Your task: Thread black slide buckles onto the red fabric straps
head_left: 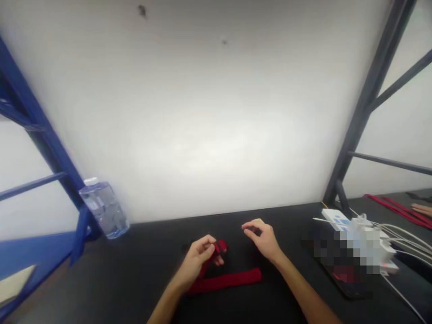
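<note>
The left hand (199, 256) pinches a red strap (232, 280) between the thumb and the bent forefinger, with the other fingers curled below, partly hidden behind it; red and black parts of what it holds show just past the fingertips. The strap lies on the black table (145, 274) in front of the person, below and between the hands, its near stretch running out flat to a squared end on the right, while another part slants up to the left hand. The right hand (265, 238) hangs to the right of that, apart from the strap, its fingers bent round toward the thumb and the tips close together; whether they meet or pinch something thin, I cannot tell. At the left, a clear bottle (106, 209) with a white cap stands by a blue frame (50, 130), near the pale wall (202, 135). At the right are a power strip (337, 218) with white cables (403, 292), and a dark flat device (353, 290), partly blurred out; farther right, beyond a dark frame (362, 108), lie more red straps (401, 211), with another person's fingers (421, 209) at the edge
</note>
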Tool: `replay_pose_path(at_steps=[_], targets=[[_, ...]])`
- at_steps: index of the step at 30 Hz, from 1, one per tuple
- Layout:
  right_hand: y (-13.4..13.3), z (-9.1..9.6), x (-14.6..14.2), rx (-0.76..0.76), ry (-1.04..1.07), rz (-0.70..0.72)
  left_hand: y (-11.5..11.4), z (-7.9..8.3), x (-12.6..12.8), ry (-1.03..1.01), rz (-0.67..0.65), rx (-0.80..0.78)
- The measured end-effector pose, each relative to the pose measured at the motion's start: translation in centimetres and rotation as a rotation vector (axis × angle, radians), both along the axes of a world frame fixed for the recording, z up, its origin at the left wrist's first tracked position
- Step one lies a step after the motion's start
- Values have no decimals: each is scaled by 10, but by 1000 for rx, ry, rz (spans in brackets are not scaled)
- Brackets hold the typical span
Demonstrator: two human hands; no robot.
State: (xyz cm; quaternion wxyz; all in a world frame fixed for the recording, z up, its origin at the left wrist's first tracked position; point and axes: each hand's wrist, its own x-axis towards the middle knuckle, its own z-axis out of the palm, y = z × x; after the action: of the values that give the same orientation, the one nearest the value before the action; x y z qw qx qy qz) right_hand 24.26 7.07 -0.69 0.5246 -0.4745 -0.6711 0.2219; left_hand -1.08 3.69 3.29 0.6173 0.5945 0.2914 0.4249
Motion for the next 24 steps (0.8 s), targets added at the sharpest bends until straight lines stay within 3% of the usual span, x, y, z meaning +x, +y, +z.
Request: replay_pose_path(at_steps=[4,8,13,16,20,24], targets=[[-22,17,-22,-26,34,205,-6,2,3,25,-84,3],[-34,19,-40,-104,55,418,-8,-2,3,34,-93,-27],[-35,14,-48,-254,249,458,-6,-7,4,90,20,5],[-34,15,-48,-327,361,509,-7,-6,4,206,114,119],[-35,15,-49,-373,384,519,-10,-7,5,361,241,288],[-34,13,-48,-395,400,527,-11,-6,6,432,250,342]])
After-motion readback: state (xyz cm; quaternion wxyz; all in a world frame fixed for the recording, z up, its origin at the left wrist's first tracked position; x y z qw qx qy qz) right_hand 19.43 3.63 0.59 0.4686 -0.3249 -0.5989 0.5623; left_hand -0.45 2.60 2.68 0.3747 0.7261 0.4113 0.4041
